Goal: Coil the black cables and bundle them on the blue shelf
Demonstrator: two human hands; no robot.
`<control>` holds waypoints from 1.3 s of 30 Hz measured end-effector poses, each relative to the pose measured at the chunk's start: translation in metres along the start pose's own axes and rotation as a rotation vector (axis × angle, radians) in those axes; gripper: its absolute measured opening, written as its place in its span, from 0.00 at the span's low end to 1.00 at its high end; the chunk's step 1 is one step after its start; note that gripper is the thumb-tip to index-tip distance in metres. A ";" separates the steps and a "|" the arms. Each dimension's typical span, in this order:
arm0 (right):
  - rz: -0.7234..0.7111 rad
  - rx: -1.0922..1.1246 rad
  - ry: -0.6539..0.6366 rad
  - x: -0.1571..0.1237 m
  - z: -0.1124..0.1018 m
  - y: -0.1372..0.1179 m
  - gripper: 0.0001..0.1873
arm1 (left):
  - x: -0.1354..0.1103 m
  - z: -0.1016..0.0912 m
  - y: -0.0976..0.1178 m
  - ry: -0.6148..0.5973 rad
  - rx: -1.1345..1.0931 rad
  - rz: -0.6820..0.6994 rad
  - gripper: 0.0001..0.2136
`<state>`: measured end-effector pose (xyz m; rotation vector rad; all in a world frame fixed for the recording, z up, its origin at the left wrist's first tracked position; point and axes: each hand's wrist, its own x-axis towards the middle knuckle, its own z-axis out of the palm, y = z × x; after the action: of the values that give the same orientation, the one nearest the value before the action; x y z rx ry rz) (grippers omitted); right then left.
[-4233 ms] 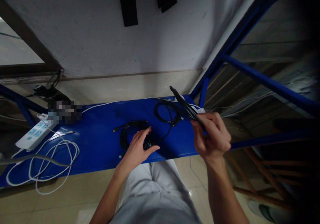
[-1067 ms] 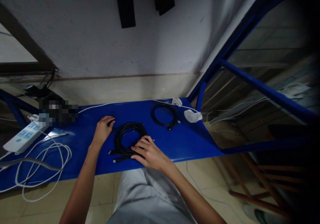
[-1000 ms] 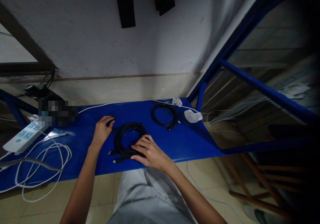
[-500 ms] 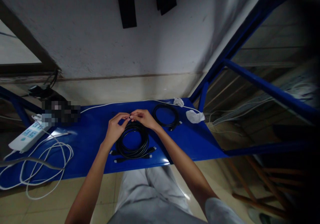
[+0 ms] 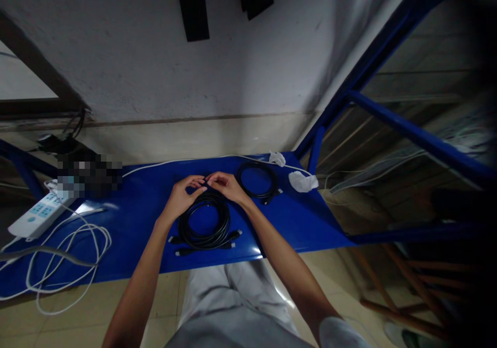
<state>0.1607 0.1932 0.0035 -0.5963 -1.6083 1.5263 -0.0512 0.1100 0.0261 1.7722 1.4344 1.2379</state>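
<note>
Coil (image 5: 204, 241) of black, smooth-jacketed round cable is lying flat on bench (image 5: 143, 211), wound in several loose turns into a rough ring. Its straight connector ends are sticking out along the near edge, to either side. Bench top is glossy blue painted sheet, catching a light patch near its front lip.

Left hand (image 5: 181, 197) and right hand (image 5: 227, 186) are both reaching over the ring to its far arc. Fingertips of the two hands are meeting there, thumbs and forefingers closed in a pinch on the cable turns, remaining fingers curled. Whatever else is sitting between the fingertips is too small to tell. Both forearms are crossing above the near part of the ring without pressing it.

Small coil (image 5: 257, 196), also black and thinner, is lying just right of the right hand, apart from the larger ring. Crumpled white rag (image 5: 303, 181) is sitting at the bench's right end. Thin white cord (image 5: 70, 257) is sprawling in slack loops at the left, overhanging the front edge, near a white power strip (image 5: 33, 218) with pale blue sockets. Rough grey plaster wall (image 5: 155, 58) is standing behind; blue metal frame (image 5: 407, 130) is running off to the right.
</note>
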 end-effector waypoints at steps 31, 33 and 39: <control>0.034 0.030 0.029 -0.004 0.012 0.005 0.22 | 0.004 0.006 0.006 0.143 -0.117 -0.129 0.13; 0.047 0.053 0.045 -0.004 0.012 0.001 0.21 | 0.004 0.003 0.004 0.134 -0.037 -0.103 0.11; 0.037 0.129 0.107 -0.004 0.010 -0.006 0.21 | -0.005 -0.013 -0.007 -0.053 0.351 0.022 0.23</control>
<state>0.1560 0.1831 0.0088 -0.6282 -1.4145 1.5848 -0.0663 0.1055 0.0238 2.0350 1.6854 0.9851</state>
